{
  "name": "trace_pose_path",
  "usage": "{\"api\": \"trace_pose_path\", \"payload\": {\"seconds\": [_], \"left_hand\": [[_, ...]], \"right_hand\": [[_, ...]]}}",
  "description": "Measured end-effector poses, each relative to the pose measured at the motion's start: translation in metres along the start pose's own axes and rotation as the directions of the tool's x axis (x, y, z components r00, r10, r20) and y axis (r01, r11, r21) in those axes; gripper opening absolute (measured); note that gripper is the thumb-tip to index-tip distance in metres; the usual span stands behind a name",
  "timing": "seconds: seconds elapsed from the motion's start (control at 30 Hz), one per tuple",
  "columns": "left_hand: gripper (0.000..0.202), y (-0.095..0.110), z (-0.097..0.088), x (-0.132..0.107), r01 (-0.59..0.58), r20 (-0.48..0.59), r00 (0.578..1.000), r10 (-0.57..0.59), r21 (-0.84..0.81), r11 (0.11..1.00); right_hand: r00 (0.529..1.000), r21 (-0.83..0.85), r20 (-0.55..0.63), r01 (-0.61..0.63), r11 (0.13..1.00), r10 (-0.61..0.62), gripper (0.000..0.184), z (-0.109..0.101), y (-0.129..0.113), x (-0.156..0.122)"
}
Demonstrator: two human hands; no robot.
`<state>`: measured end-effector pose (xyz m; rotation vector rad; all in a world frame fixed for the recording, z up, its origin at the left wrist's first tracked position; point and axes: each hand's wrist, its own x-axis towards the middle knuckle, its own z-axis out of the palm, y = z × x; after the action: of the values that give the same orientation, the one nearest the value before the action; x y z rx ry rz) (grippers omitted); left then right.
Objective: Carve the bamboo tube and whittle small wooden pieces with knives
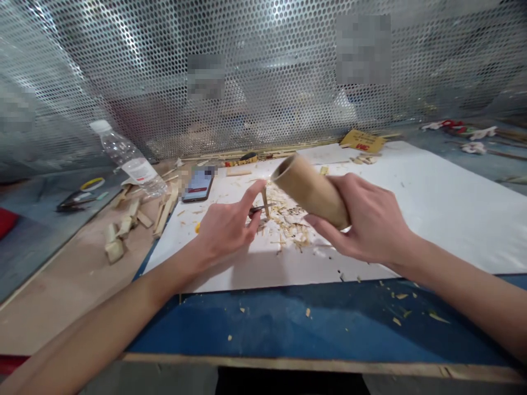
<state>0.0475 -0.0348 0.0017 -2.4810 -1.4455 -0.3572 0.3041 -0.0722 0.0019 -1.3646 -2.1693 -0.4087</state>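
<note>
My right hand [370, 219] is wrapped round a pale bamboo tube [310, 192], which tilts with its open, hollow end up to the left above the paper. My left hand [230, 225] is closed over the white paper, left of the tube. A small knife [260, 208] pokes its thin dark blade out from between the left thumb and fingers; its handle is hidden. By the left index fingertip, a narrow bamboo strip [265, 203] stands nearly upright; I cannot tell whether it is gripped. Bamboo shavings [290, 222] lie scattered beneath both hands.
A phone [198, 184] rests on the white paper [436, 219]. Farther left are a clear plastic bottle [134, 159] and bamboo offcuts [119, 236]. A yellow card [362, 141] lies at the back, before a perforated metal screen [267, 71]. More chips dot the blue table surface [280, 323].
</note>
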Motion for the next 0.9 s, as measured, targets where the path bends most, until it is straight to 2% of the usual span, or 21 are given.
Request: {"api": "trace_pose_path", "payload": {"seconds": [0.03, 0.13, 0.17, 0.27, 0.3, 0.4, 0.43, 0.53, 0.57, 0.63, 0.67, 0.8, 0.83, 0.9], "left_hand": [[0.064, 0.0, 0.0, 0.0, -0.004, 0.002, 1.0, 0.004, -0.002, 1.0], [0.063, 0.0, 0.0, -0.001, -0.006, 0.001, 1.0, 0.006, -0.021, 1.0], [0.063, -0.001, 0.0, 0.0, -0.004, -0.001, 1.0, 0.004, -0.03, 1.0], [0.063, -0.002, 0.001, 0.0, 0.003, 0.001, 1.0, -0.003, -0.055, 0.998], [0.064, -0.002, 0.001, 0.0, 0.003, 0.005, 1.0, -0.003, -0.06, 0.998], [0.063, -0.001, 0.0, 0.0, 0.012, 0.007, 1.0, -0.011, -0.071, 0.997], [0.063, -0.001, 0.0, 0.0, 0.013, 0.005, 1.0, -0.013, -0.076, 0.997], [0.062, 0.0, -0.002, 0.0, 0.016, 0.008, 1.0, -0.015, -0.086, 0.996], [0.063, 0.0, -0.002, 0.0, 0.018, 0.013, 1.0, -0.016, -0.085, 0.996], [0.063, 0.0, -0.002, 0.0, 0.032, 0.026, 0.999, -0.03, -0.075, 0.997], [0.063, 0.0, -0.002, 0.0, 0.036, 0.034, 0.999, -0.034, -0.07, 0.997], [0.064, 0.001, -0.002, 0.001, 0.036, 0.05, 0.998, -0.033, -0.061, 0.997], [0.064, 0.001, -0.002, 0.001, 0.033, 0.05, 0.998, -0.03, -0.06, 0.998], [0.064, 0.001, -0.002, 0.001, 0.033, 0.048, 0.998, -0.031, -0.055, 0.998]], "right_hand": [[1.0, 0.009, -0.008, -0.005, 1.0, 0.005, 0.054, -0.001, -0.001, 0.0], [0.992, 0.011, 0.102, 0.078, 0.997, -0.079, 0.044, -0.004, -0.002, 0.001], [0.991, 0.025, 0.097, 0.089, 0.996, -0.091, 0.042, -0.006, -0.002, 0.001], [0.993, 0.114, -0.111, -0.012, 0.993, 0.025, 0.047, -0.008, 0.0, 0.002], [0.994, 0.122, -0.108, -0.023, 0.992, 0.036, 0.046, -0.009, 0.0, 0.002], [0.995, 0.085, 0.097, 0.029, 0.996, -0.037, 0.039, -0.011, 0.001, 0.003], [0.992, 0.089, 0.122, 0.029, 0.996, -0.04, 0.039, -0.012, 0.001, 0.003], [0.99, 0.163, -0.057, -0.119, 0.979, 0.13, 0.044, -0.016, -0.002, 0.004], [0.99, 0.16, -0.007, -0.135, 0.978, 0.138, 0.042, -0.016, -0.002, 0.004], [0.986, 0.102, 0.162, -0.056, 0.993, 0.039, 0.041, -0.016, -0.003, 0.004], [0.979, 0.077, 0.203, -0.044, 0.996, 0.028, 0.04, -0.016, -0.004, 0.004], [0.987, 0.123, 0.04, -0.161, 0.979, 0.158, 0.045, -0.015, -0.004, 0.005], [0.988, 0.114, 0.065, -0.148, 0.982, 0.141, 0.046, -0.015, -0.004, 0.005], [0.979, 0.074, 0.193, -0.085, 0.994, 0.069, 0.046, -0.014, -0.004, 0.005]]}}
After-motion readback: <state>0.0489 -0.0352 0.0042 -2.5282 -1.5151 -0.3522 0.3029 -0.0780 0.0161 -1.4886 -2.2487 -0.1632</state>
